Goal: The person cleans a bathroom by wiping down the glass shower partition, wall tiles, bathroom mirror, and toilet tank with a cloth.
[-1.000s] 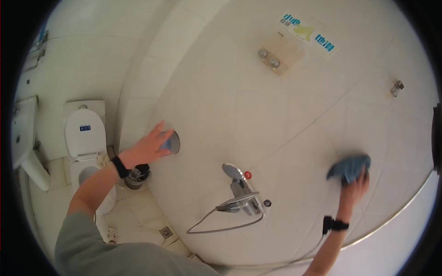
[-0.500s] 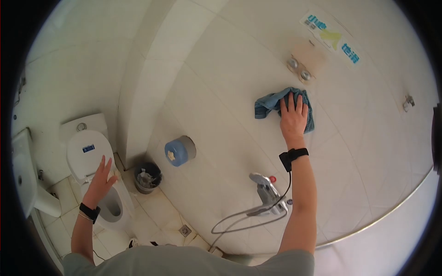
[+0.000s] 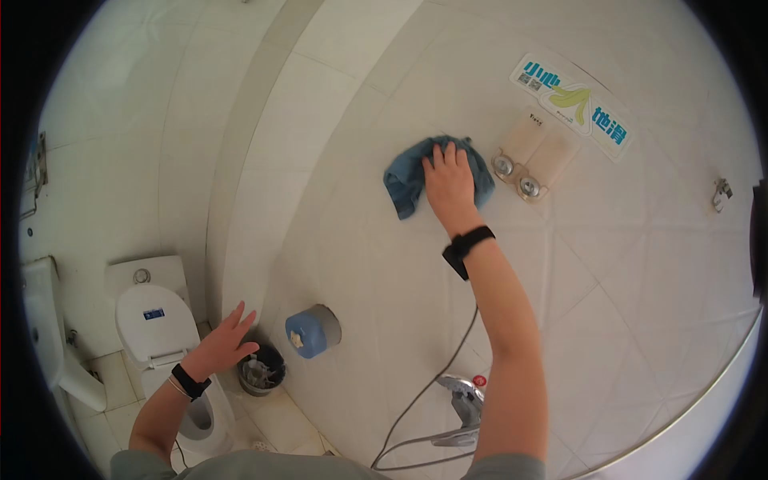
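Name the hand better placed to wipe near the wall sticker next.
Likely the right hand: it presses the blue cloth to the wall near that sticker, while the left hand looks empty.

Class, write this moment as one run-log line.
right hand: flat on blue cloth against wall | left hand: open, fingers spread | sign: on wall, upper right of view

Holds the right arm (image 3: 508, 316) extended, with right hand (image 3: 451, 184) flat at one o'clock; poises the left hand (image 3: 216, 347), loosely splayed, at eight o'clock, perhaps facing downward.
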Demonstrator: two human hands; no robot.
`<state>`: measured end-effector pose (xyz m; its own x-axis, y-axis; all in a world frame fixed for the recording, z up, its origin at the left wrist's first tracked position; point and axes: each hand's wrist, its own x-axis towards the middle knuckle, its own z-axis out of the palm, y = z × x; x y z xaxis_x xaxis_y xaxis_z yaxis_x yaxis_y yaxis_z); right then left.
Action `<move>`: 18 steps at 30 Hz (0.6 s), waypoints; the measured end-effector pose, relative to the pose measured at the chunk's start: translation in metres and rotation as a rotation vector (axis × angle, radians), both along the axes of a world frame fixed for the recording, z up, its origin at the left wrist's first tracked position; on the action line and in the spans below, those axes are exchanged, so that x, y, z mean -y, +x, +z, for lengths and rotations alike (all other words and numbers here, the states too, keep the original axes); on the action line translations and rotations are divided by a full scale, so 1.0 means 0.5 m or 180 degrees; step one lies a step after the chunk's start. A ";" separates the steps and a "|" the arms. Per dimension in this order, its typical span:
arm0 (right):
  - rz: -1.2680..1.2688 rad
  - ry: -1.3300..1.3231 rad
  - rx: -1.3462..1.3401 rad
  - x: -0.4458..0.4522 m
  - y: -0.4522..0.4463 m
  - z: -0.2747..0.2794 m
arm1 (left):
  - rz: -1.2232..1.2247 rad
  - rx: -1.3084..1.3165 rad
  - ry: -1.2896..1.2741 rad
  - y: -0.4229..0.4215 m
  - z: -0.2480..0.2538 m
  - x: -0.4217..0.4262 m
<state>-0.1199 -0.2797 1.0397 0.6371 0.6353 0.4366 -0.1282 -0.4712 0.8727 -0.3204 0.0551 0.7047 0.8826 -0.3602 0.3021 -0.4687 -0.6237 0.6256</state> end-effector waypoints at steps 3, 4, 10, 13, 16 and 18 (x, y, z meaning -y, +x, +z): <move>-0.0015 0.0386 0.0412 -0.058 0.050 0.073 | 0.0006 0.0086 -0.0073 0.010 0.029 0.011; 0.0037 0.0386 0.0431 -0.076 0.062 0.103 | 0.0058 0.0128 -0.0122 0.008 0.033 0.008; 0.0506 0.0987 0.1789 -0.109 0.134 0.230 | 0.1131 -0.0496 -0.0279 -0.124 -0.061 -0.125; 0.0402 0.0968 0.1886 -0.128 0.143 0.216 | 0.1542 -0.0833 -0.0320 -0.217 -0.155 -0.186; 0.0243 0.0848 0.1365 -0.135 0.136 0.140 | 0.1813 -0.1140 -0.0466 -0.286 -0.239 -0.223; -0.0105 0.0335 0.0646 -0.141 0.118 0.058 | 0.1857 -0.1238 -0.0677 -0.310 -0.257 -0.230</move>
<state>-0.0607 -0.2091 1.0687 0.5490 0.5598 0.6207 -0.3130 -0.5509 0.7737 -0.4755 0.1703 0.5760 0.9706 0.2328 -0.0612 0.1834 -0.5504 0.8145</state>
